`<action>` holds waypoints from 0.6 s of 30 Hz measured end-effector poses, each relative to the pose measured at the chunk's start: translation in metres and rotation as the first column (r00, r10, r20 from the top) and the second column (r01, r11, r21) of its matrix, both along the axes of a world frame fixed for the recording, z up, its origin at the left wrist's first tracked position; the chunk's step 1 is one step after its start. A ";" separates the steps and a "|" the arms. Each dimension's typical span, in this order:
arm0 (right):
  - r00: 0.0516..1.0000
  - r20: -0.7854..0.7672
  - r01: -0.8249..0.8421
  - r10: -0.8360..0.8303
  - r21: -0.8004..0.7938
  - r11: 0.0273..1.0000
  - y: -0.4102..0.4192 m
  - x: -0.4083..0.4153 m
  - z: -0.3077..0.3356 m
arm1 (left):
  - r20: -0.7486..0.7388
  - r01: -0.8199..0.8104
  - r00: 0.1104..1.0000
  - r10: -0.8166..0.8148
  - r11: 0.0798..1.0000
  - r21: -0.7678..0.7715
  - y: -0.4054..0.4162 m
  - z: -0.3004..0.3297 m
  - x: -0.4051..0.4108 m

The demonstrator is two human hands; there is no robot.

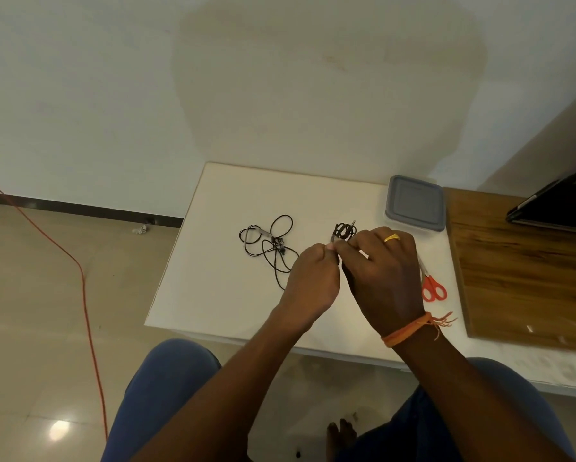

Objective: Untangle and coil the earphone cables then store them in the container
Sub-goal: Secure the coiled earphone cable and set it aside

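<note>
Both hands meet over counter [213, 295] centre: left hand [311, 281] pinches one end of coiled cable [343, 232], right hand [385, 275] grips the bundle. Second cable [270, 246], tangled, lies on counter just left of hands. Container [415, 203], lid on, far right. Scissors [431, 285] near right hand.

Both hands [313, 278] [385, 278] pinching, touching

1. Right hand [385, 278]: gold ring on one finger.
2. Right wrist: orange thread band, frayed ends trailing.
3. Left hand [313, 278]: bare, unadorned.
4. Legs: blue trousers.
5. Foot: bare.
</note>
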State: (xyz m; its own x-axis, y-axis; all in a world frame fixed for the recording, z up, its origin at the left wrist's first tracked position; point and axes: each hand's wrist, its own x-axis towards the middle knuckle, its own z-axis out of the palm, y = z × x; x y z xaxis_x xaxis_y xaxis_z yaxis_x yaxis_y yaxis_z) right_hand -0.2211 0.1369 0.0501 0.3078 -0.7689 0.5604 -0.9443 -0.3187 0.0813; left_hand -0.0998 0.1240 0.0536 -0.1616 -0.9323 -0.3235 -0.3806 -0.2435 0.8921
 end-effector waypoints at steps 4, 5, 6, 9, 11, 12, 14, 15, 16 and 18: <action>0.999 0.004 -0.037 0.037 0.053 0.998 -0.003 -0.001 0.000 | -0.085 -0.031 0.996 0.035 0.998 0.048 -0.002 0.004 0.002; 0.998 0.019 -0.059 0.058 0.063 0.996 -0.004 -0.002 0.000 | -0.137 -0.047 0.989 0.059 0.995 0.093 -0.003 0.004 0.004; 0.996 0.033 -0.080 0.078 0.068 0.994 -0.006 -0.003 0.000 | -0.192 -0.050 0.979 0.075 0.990 0.135 -0.003 0.005 0.005; 0.991 0.046 -0.126 0.123 0.059 0.990 -0.008 -0.007 0.001 | -0.337 -0.005 0.938 0.084 0.973 0.230 -0.003 0.007 0.011; 0.990 0.022 -0.141 0.141 0.037 0.989 -0.008 -0.007 0.002 | -0.386 0.022 0.919 0.084 0.965 0.261 -0.003 0.008 0.015; 0.988 0.012 -0.151 0.151 0.028 0.988 -0.008 -0.007 0.002 | -0.409 0.031 0.909 0.087 0.961 0.274 -0.003 0.008 0.016; 0.985 0.000 -0.170 0.170 0.008 0.985 -0.009 -0.008 0.002 | -0.461 0.042 0.881 0.110 0.951 0.306 -0.002 0.009 0.018; 0.984 -0.012 -0.176 0.176 -0.006 0.984 -0.009 -0.008 0.002 | -0.486 0.046 0.865 0.123 0.946 0.321 -0.002 0.009 0.018; 0.983 -0.025 -0.181 0.180 -0.020 0.983 -0.009 -0.009 0.002 | -0.504 0.051 0.854 0.130 0.943 0.330 -0.002 0.009 0.019; 0.982 -0.044 -0.187 0.186 -0.037 0.982 -0.008 -0.008 0.003 | -0.488 0.042 0.865 0.119 0.951 0.307 -0.002 0.009 0.018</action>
State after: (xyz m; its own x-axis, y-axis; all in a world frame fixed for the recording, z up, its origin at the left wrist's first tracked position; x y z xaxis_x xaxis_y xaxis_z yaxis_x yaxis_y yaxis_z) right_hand -0.2290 0.1286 0.0531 0.4669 -0.6728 0.5739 -0.8642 -0.4847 0.1348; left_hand -0.0819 0.1222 0.0621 -0.3406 -0.8135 -0.4714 0.1072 -0.5317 0.8401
